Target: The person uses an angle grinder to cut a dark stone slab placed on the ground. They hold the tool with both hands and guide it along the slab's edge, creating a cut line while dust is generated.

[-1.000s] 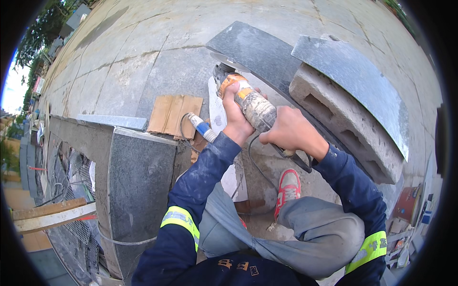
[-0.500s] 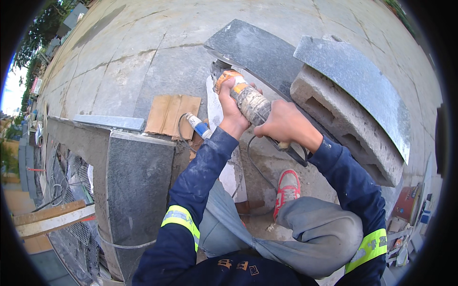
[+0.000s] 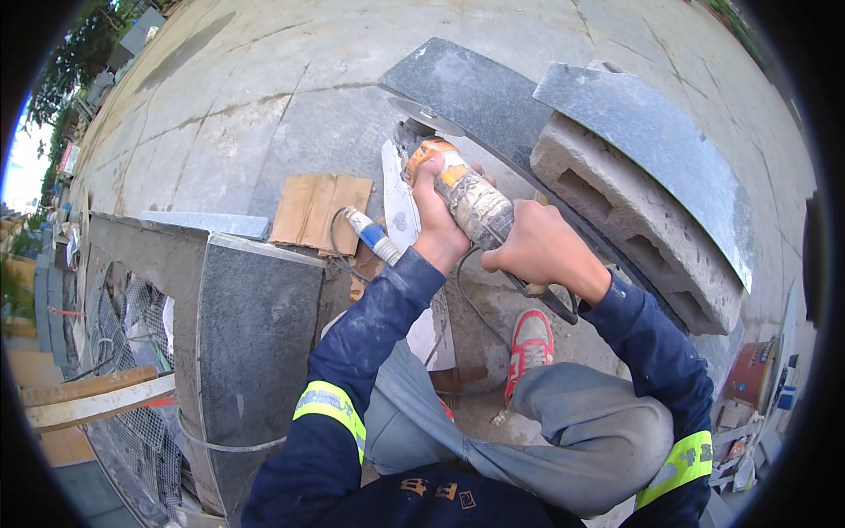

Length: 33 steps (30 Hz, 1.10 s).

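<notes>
Both my hands grip a dusty angle grinder point(image 3: 481, 204) with an orange and white body. My left hand point(image 3: 437, 211) wraps round its front part, close behind the head. Farther back, my right hand point(image 3: 550, 249) is closed round the rear of the body, by the cord. The grinder's disc point(image 3: 426, 115) is at the near left edge of a dark grey stone slab point(image 3: 475, 84); whether it touches the stone I cannot tell. A second, lighter grey slab point(image 3: 647, 136) lies on top of a hollow concrete block point(image 3: 616, 207) to the right.
A blue and white cable connector point(image 3: 374, 236) lies beside a cardboard piece point(image 3: 319, 211) to the left. A stone-faced low wall point(image 3: 255, 326) stands at my left, with wooden boards point(image 3: 97, 400) and mesh beyond. Loose scraps lie at far right. The grinder's cord point(image 3: 482, 312) runs near my shoe point(image 3: 531, 348).
Both hands have shifted the grinder slightly right and toward me. More of the disc's face shows now. The lighter slab and block appear slightly shifted up and left.
</notes>
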Motion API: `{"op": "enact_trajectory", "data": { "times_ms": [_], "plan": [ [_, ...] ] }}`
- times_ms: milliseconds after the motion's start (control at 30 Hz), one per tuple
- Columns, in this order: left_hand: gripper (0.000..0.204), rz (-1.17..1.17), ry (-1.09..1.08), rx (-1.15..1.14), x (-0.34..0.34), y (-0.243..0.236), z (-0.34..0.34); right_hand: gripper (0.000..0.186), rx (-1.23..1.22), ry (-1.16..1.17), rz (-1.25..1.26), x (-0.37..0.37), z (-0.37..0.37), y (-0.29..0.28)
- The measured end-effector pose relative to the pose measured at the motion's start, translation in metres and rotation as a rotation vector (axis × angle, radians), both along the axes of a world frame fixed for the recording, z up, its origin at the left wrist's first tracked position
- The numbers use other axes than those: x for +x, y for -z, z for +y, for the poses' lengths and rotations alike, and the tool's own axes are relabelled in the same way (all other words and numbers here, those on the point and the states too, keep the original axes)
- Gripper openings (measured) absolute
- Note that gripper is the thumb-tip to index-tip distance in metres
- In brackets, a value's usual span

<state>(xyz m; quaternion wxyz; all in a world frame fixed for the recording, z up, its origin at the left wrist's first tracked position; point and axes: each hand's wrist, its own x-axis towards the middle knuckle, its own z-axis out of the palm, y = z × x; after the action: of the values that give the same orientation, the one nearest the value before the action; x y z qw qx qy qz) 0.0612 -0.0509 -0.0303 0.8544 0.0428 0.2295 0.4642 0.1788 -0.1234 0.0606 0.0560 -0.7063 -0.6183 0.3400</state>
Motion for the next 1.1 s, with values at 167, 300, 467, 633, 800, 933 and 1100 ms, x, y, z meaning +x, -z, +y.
{"op": "enact_trajectory", "data": {
  "times_ms": [167, 300, 467, 633, 800, 933, 1100],
  "plan": [
    [0.047, -0.034, -0.01, -0.006, 0.001, -0.002, -0.009, 0.056, -0.007, 0.022, 0.002, 0.002, -0.011, -0.004],
    [0.049, -0.022, 0.003, -0.007, 0.004, -0.001, -0.012, 0.055, 0.023, 0.015, -0.009, 0.004, -0.015, -0.003],
    [0.049, -0.004, 0.011, 0.017, 0.002, 0.001, -0.003, 0.055, -0.014, 0.026, 0.012, 0.002, -0.004, -0.009],
    [0.049, -0.014, 0.01, 0.016, 0.002, 0.005, 0.009, 0.055, -0.027, 0.016, 0.014, 0.002, 0.007, -0.004],
    [0.05, -0.005, -0.001, 0.037, 0.0, 0.012, 0.021, 0.053, -0.029, 0.03, 0.013, 0.001, 0.02, 0.006],
    [0.047, -0.007, -0.001, -0.019, -0.001, 0.015, 0.03, 0.051, -0.029, 0.018, 0.022, -0.001, 0.028, 0.006],
    [0.044, -0.014, -0.004, 0.008, -0.002, 0.019, 0.038, 0.048, -0.02, 0.036, 0.04, -0.003, 0.035, 0.011]
  ]
}}
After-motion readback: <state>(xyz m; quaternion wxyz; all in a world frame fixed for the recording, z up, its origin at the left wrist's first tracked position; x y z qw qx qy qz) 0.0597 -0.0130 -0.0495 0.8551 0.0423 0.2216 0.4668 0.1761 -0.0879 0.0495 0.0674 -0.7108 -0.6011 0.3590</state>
